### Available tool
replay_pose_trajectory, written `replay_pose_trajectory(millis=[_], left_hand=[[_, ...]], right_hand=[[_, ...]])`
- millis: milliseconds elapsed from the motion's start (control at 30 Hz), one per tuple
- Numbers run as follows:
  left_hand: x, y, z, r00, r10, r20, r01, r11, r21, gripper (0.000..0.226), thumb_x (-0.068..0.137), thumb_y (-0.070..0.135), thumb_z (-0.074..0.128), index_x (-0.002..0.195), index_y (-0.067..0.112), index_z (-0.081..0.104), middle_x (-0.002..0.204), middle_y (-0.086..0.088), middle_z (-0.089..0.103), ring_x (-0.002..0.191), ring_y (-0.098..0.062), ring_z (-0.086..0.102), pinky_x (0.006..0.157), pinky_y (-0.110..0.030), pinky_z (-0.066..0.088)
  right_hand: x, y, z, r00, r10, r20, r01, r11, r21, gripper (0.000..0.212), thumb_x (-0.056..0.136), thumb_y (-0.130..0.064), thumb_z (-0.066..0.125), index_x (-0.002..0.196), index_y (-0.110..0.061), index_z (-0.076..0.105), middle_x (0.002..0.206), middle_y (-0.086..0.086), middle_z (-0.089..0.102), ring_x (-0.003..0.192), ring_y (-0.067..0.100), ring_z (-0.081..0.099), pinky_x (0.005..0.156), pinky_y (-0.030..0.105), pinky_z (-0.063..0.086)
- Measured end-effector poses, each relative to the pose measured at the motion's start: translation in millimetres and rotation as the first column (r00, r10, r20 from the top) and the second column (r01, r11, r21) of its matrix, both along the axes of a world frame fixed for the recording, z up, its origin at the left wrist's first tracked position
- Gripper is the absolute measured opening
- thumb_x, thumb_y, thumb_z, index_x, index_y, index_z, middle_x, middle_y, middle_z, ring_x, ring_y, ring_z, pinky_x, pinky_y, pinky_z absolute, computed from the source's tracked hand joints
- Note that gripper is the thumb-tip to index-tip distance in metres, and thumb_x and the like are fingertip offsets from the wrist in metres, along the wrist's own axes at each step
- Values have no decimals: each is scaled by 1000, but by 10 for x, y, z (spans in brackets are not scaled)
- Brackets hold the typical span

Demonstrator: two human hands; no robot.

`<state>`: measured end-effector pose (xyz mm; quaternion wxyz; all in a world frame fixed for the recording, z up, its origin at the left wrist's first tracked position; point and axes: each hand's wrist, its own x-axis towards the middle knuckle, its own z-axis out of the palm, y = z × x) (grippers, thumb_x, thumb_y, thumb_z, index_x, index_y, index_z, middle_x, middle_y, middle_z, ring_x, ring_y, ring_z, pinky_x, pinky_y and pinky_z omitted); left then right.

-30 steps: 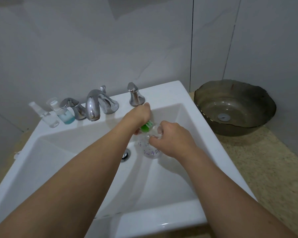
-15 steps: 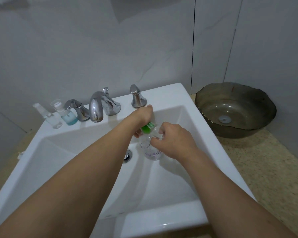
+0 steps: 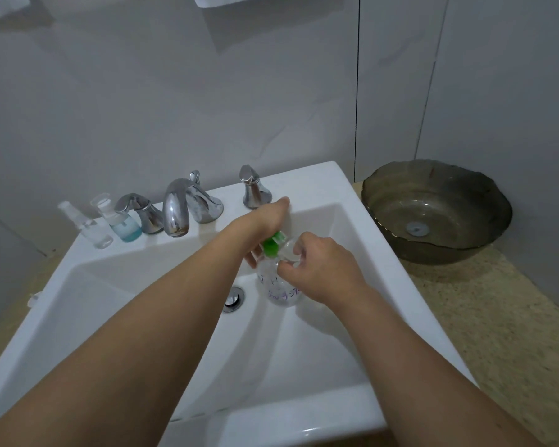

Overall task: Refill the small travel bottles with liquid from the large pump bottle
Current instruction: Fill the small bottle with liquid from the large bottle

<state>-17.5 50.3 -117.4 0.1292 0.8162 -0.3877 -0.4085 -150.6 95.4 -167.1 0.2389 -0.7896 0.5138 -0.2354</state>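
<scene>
Over the white sink both hands work on a clear pump bottle with purple print. My left hand grips its green pump head from above. My right hand holds the bottle's neck and shoulder, fingers curled round it. The bottle's lower half hangs inside the basin near the drain. Two small travel bottles stand on the sink's back ledge at the left: a clear spray bottle and a bottle holding blue liquid.
A chrome faucet with two handles lines the back ledge. A dark glass bowl sits on the speckled counter to the right. Grey tiled wall rises behind.
The view has tilted up slightly, so everything sits a little lower in frame. Both hands stay on the pump bottle, with the right hand's fingers shifting slightly on the neck.
</scene>
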Motion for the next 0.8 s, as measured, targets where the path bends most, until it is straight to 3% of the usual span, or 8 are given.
replay_pose_trajectory(millis=[133, 333, 533, 700, 800], left_hand=[[-26, 12, -102, 997, 48, 61, -41, 992, -118, 65, 103, 47, 17, 118, 0, 58, 96, -26, 65, 84, -42, 66, 84, -49, 58], [-21, 23, -129, 998, 55, 34, -50, 988, -148, 56, 103, 34, 18, 118, -2, 59, 107, -30, 67, 92, -46, 68, 88, -57, 58], [-15, 30, -134, 998, 47, 44, -40, 986, -164, 51, 102, 28, 20, 119, -1, 59, 108, -30, 66, 93, -46, 68, 87, -58, 58], [-27, 45, -83, 998, 44, 40, -39, 994, -105, 62, 101, 43, 20, 119, -1, 59, 105, -29, 67, 87, -42, 66, 81, -45, 57], [6, 36, -12, 1000, 20, 19, -19, 1000, -18, 74, 97, 64, 28, 116, 1, 61, 107, -24, 69, 96, -43, 66, 88, -47, 56]], right_hand=[[-5, 9, -1, 998, 19, -57, -18, 999, 35, 32, 79, -49, 61, 87, -20, 49, 76, -7, 50, 73, 23, 53, 61, 30, 37], [8, 12, -3, 998, 9, -60, -6, 999, 45, 35, 79, -50, 61, 95, -20, 55, 90, -3, 60, 82, 24, 58, 70, 33, 46], [5, 13, 0, 998, 4, -57, -1, 999, 41, 36, 78, -50, 61, 97, -20, 56, 89, -3, 60, 82, 23, 59, 71, 33, 48], [-2, 30, 23, 999, 12, -48, -11, 1000, 28, 35, 79, -49, 61, 95, -18, 56, 86, -3, 60, 79, 23, 59, 66, 32, 46], [-12, 34, 31, 1000, 8, -11, -8, 1000, -1, 37, 80, -49, 61, 98, -17, 55, 86, -6, 58, 79, 20, 56, 66, 31, 41]])
